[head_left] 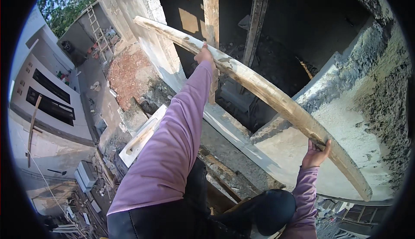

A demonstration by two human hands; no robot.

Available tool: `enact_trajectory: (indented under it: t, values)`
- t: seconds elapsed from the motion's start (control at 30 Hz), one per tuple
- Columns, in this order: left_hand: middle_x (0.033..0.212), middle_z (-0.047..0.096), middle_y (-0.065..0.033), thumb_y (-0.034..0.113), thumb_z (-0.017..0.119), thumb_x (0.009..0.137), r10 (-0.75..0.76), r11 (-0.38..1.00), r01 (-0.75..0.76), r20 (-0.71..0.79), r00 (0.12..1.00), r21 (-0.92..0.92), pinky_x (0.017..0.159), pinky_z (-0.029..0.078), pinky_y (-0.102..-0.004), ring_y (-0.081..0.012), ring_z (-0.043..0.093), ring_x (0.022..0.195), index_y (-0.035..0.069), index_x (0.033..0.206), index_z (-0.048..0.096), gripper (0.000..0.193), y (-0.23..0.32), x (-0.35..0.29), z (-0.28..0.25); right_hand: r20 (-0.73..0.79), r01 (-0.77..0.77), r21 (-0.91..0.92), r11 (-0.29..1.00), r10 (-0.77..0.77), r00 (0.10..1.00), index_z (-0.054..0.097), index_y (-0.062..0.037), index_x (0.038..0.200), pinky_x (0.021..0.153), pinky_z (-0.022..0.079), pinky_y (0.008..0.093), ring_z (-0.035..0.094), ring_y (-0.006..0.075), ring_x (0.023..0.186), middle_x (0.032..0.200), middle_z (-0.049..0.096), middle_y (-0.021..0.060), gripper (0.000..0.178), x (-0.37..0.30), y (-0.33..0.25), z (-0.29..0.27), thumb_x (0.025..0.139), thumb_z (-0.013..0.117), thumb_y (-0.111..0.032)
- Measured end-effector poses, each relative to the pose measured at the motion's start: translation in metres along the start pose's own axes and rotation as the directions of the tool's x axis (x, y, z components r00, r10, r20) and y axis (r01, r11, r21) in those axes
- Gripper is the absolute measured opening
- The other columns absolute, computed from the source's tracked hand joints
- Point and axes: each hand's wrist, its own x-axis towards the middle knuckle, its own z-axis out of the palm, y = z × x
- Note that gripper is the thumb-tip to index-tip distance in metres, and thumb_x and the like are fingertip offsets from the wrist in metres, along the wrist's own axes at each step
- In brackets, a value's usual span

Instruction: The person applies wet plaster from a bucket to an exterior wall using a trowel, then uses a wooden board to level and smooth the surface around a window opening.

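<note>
A long wooden plank [268,88], stained with cement, slants from upper left to lower right in front of a wall opening; the lens bends its outline. My left hand [204,54] grips it left of its middle, thumb up along the face. Farther down, my right hand [315,154] holds the lower edge near the right end, fingers behind and thumb at the front. The plank's upper left end lies over the plastered edge [162,51] of the opening. Its right end passes in front of the rough plastered wall [346,122]; I cannot tell whether it touches.
Upright timber posts [211,9] stand in the dark opening. A pale board with a raised wooden strip [140,141] lies beside my left forearm. Below on the left are a ladder [97,31], grey blocks [85,176] and scattered rubble. Planks [220,180] run under my legs.
</note>
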Motion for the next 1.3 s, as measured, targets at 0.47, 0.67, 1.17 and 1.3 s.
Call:
enact_trajectory:
  t: [0.47, 0.67, 1.17, 1.3]
  values:
    - [0.124, 0.055, -0.0264, 0.035, 0.058, 0.088, -0.131, 0.953, 0.235, 0.443, 0.887, -0.189, 0.091, 0.049, -0.0581, -0.0430, 0.059, 0.108, -0.013, 0.132, 0.040, 0.067, -0.031, -0.067, 0.050, -0.542, 0.541, -0.310, 0.782, -0.613, 0.575, 0.034, 0.0101, 0.134, 0.103, 0.042, 0.0427, 0.052, 0.0369, 0.117, 0.124, 0.051, 0.0299, 0.073, 0.080, -0.061, -0.062, 0.093, 0.060, -0.044]
    - [0.142, 0.043, -0.0206, 0.041, 0.043, 0.094, -0.019, 0.991, 0.074, 0.432, 0.902, -0.111, 0.105, 0.038, -0.0556, -0.0385, 0.047, 0.127, -0.002, 0.143, 0.032, 0.065, -0.008, 0.029, 0.016, -0.424, 0.300, -0.537, 0.788, -0.559, 0.712, 0.034, 0.0227, 0.123, 0.076, 0.050, 0.0414, 0.067, 0.0374, 0.082, 0.089, 0.066, 0.0270, 0.080, 0.068, 0.010, -0.034, 0.091, 0.060, -0.046]
    - [0.145, 0.039, -0.0231, 0.036, 0.041, 0.091, -0.036, 0.958, 0.201, 0.611, 0.791, -0.204, 0.108, 0.035, -0.0573, -0.0401, 0.042, 0.132, -0.003, 0.146, 0.029, 0.069, 0.046, -0.051, 0.061, -0.271, 0.221, -0.670, 0.709, -0.510, 0.816, 0.017, 0.0357, 0.123, 0.086, 0.049, 0.0398, 0.064, 0.0437, 0.100, 0.099, 0.063, 0.0377, 0.112, 0.039, -0.203, 0.041, 0.082, 0.063, -0.057]
    - [0.143, 0.041, -0.0230, 0.034, 0.043, 0.090, -0.071, 0.954, 0.233, 0.613, 0.787, -0.189, 0.107, 0.037, -0.0571, -0.0399, 0.044, 0.130, -0.005, 0.144, 0.030, 0.068, 0.036, -0.029, 0.071, -0.285, 0.297, -0.654, 0.696, -0.590, 0.756, 0.015, 0.0353, 0.124, 0.084, 0.050, 0.0385, 0.066, 0.0410, 0.097, 0.096, 0.065, 0.0345, 0.112, 0.049, -0.190, 0.035, 0.082, 0.066, -0.055]
